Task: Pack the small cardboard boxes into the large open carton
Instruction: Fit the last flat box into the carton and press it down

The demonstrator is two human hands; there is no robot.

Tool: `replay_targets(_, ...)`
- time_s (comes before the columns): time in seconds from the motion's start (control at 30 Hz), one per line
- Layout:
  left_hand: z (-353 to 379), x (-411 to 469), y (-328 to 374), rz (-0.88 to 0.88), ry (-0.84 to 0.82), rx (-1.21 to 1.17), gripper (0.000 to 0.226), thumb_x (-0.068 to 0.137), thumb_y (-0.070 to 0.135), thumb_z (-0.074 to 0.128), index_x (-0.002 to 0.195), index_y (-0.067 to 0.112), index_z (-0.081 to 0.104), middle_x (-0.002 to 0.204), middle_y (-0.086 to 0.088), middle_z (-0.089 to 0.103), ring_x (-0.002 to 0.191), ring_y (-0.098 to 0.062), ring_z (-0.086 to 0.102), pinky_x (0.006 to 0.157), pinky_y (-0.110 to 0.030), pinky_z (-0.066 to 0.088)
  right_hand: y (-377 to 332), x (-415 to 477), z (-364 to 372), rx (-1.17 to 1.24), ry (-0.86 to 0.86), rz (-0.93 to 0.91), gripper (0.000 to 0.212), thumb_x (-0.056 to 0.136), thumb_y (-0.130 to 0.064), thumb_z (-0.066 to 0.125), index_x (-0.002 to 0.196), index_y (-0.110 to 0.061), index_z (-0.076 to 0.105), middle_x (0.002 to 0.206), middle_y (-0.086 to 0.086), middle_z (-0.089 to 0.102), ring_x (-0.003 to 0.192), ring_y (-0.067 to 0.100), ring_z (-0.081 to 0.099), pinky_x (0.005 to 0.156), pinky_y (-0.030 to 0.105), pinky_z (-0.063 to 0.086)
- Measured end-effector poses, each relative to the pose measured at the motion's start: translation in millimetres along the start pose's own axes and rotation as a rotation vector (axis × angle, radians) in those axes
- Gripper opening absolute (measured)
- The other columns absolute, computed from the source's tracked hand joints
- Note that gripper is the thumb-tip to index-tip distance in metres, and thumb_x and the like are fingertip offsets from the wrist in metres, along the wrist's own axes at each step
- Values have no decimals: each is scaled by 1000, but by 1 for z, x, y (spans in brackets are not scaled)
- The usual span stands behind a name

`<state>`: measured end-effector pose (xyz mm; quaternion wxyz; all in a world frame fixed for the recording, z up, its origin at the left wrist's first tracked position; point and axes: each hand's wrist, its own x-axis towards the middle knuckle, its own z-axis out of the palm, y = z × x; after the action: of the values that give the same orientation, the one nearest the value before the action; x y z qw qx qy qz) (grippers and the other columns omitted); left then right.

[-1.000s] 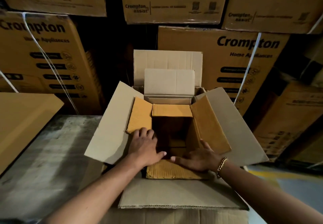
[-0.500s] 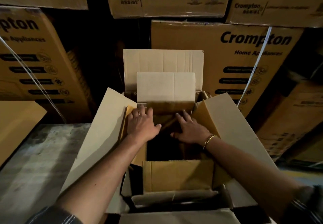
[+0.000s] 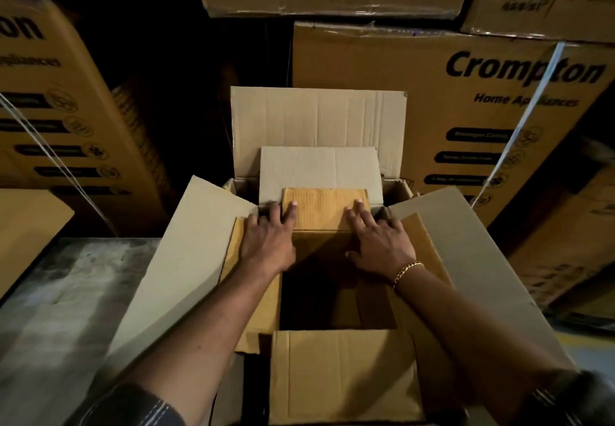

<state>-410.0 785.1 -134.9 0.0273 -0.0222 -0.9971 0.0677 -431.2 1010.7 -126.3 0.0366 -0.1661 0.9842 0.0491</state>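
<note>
- The small cardboard box [image 3: 342, 372] sits inside the large carton [image 3: 186, 259], its near flap folded out toward the person.
- The carton's own flaps stand spread wide on all sides.
- The small box's interior is dark; its contents cannot be told.
- The left hand [image 3: 266, 242] and right hand [image 3: 379, 246] lie flat, fingers straight and spread, on the small box's far flap [image 3: 324, 207], grasping nothing.
- Printed stock cartons [image 3: 499, 109] are stacked behind.
</note>
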Motion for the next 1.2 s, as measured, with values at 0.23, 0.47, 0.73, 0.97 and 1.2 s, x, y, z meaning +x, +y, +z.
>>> replay_targets(0.23,6,8,0,-6,58,-24,86,92,47,60,158,25,9,153,-17,23,126,-32,50,110,-47,27,5,9,5,68,66,-16,88,91,-64,51,161,-30,9,171,1,1,138,30,46,113,52,29)
replay_targets(0.47,6,9,4,-10,57,9,88,92,52,58,158,24,8,152,-19,22,130,-34,44,110,-46,27,6,4,6,-10,35,-21,100,88,-74,46,162,-27,-2,170,5,-5,148,34,26,118,54,24)
replay_targets(0.73,0,-2,6,5,1,71,114,80,78,52,159,18,-5,163,-22,2,148,-43,10,119,-51,14,-6,-4,-20,71,-87,6,98,89,-71,49,162,-21,6,171,4,-2,156,32,-2,125,54,0)
replay_targets(0.97,-14,-31,17,68,-25,12,100,89,67,50,160,18,-1,163,-17,-23,150,-37,-18,122,-53,-4,-10,-44,-33,122,-150,-99,88,88,-67,57,158,-22,28,167,8,21,152,33,21,121,52,17)
replay_targets(1.2,-46,-107,47,197,-298,-285,54,97,57,46,138,24,53,141,-7,48,130,-28,39,96,-39,34,-28,-105,-52,363,-539,-159,34,99,-38,58,124,-19,69,125,5,69,103,19,62,83,28,48)
